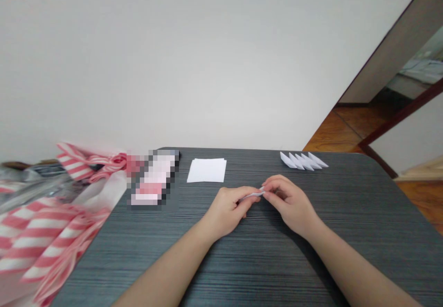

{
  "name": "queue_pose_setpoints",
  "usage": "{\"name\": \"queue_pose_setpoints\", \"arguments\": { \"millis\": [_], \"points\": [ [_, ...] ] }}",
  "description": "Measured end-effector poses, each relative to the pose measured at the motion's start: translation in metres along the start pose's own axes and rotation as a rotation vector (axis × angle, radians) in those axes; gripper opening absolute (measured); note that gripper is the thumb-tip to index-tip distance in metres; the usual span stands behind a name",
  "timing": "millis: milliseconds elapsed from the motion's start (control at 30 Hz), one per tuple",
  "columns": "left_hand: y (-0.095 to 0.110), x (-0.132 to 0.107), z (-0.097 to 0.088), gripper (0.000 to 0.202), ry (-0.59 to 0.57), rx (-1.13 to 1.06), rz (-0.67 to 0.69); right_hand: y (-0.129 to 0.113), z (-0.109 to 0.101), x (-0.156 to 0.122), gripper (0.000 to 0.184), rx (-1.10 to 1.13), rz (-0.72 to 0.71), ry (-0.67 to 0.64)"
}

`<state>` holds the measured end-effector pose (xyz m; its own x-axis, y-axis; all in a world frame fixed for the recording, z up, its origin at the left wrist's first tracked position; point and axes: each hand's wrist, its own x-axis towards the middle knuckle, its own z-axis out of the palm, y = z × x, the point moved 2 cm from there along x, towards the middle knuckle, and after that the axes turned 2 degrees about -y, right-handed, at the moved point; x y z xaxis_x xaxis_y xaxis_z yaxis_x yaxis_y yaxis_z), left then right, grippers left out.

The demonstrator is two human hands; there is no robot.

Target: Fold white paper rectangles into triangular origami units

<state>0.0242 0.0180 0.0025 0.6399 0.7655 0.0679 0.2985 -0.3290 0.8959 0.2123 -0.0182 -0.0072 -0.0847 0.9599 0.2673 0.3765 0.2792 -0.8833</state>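
Observation:
Over the middle of the dark table, my left hand (228,209) pinches a small folded piece of white paper (255,194) between thumb and fingers. My right hand (291,202) is closed on the paper's right end with its fingertips. Most of the paper is hidden by my fingers. Beyond my left hand lies a stack of white paper sheets (206,170). Farther back, past my right hand, several folded white paper pieces (303,161) lie overlapped in a row, their pointed ends showing.
A blurred-out rectangular object (154,178) lies at the table's left edge. Red-and-white striped cloth (51,233) and clear plastic are heaped left of the table (263,270). A white wall (221,67) stands behind it. Wooden floor (349,122) shows at right.

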Motion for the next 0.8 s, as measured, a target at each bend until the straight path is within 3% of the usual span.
{"name": "queue_pose_setpoints", "arguments": {
  "millis": [800],
  "points": [
    [0.0005, 0.0025, 0.0022, 0.025, 0.029, 0.049, -0.008, -0.0058, -0.0048, 0.0010, 0.010, -0.123, -0.035, 0.018]
  ]
}}
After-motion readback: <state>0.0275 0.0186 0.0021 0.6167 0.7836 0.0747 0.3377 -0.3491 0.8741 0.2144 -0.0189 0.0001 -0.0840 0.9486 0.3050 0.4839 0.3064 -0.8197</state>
